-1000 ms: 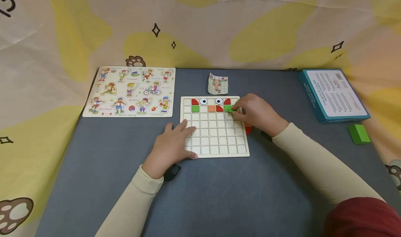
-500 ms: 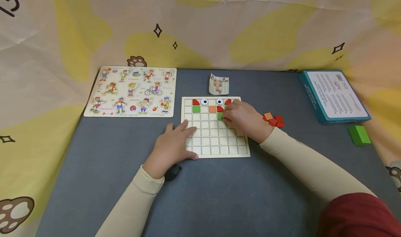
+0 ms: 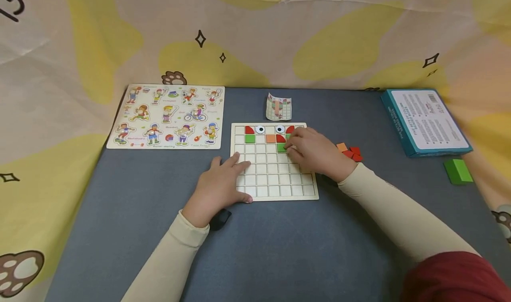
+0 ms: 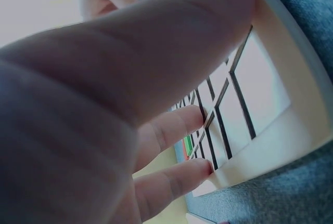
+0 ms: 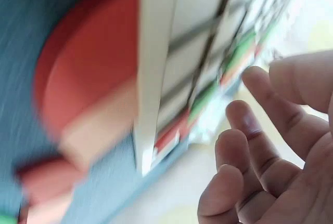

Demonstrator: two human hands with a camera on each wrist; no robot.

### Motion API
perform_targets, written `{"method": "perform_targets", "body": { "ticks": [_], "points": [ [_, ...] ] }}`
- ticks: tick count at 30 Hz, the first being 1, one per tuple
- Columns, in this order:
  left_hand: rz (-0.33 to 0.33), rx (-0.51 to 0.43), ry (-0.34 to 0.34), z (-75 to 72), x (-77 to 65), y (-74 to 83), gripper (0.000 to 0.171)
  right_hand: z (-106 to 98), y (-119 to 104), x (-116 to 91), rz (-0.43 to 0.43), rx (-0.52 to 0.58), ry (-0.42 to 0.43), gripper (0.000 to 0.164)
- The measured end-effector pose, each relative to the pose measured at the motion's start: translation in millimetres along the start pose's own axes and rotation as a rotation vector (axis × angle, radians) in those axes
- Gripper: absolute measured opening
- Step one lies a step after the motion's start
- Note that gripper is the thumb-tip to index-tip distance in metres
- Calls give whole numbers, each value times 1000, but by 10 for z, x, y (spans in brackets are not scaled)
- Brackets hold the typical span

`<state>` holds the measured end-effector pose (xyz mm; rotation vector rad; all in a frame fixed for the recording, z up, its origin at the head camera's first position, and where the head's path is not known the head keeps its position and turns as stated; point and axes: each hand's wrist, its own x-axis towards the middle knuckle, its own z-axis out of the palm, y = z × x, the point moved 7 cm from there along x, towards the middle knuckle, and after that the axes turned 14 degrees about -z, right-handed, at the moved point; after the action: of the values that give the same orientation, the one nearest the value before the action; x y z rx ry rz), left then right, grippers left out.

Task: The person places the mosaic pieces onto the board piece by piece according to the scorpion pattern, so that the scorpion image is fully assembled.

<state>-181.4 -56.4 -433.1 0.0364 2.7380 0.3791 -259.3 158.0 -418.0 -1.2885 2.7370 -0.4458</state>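
A pale wooden grid board (image 3: 265,169) lies on the table with red, green and orange tiles and two eye tiles in its upper rows. My left hand (image 3: 217,186) rests on its left side, fingers spread and thumb at the near edge. Over the board's upper right is my right hand (image 3: 315,153), its fingertips close to a green tile (image 3: 281,147) in the third row. In the right wrist view the fingers of the right hand (image 5: 270,146) are loosely bent, with no tile seen between them. That hand covers part of the board's right side.
Loose red and orange tiles (image 3: 351,153) lie right of the board. A small pattern card (image 3: 278,107) stands behind it. A sports picture board (image 3: 165,115) lies at left; a teal box (image 3: 427,121) and a green block (image 3: 457,172) are at right.
My right hand came down and left from the second row, and a green tile now lies in the third. Since then it has shifted slightly right. The left hand has stayed still.
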Motion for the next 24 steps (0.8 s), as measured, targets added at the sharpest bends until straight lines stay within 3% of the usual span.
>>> {"method": "perform_targets", "body": {
  "ticks": [6,10,15,24],
  "points": [
    [1,3,1,9,10,1,98,-362,320,-358,148,-53,78,21],
    [-1,6,7,8,16,-11,97,-474,471,-623,200,-60,43,19],
    [1,0,9,4,19,-18,97,-378,507,-871,180,-58,-38,13],
    [2,-5,11,22,24,-20,97,-163,322,-1101,128,-100,-40,17]
  ]
}}
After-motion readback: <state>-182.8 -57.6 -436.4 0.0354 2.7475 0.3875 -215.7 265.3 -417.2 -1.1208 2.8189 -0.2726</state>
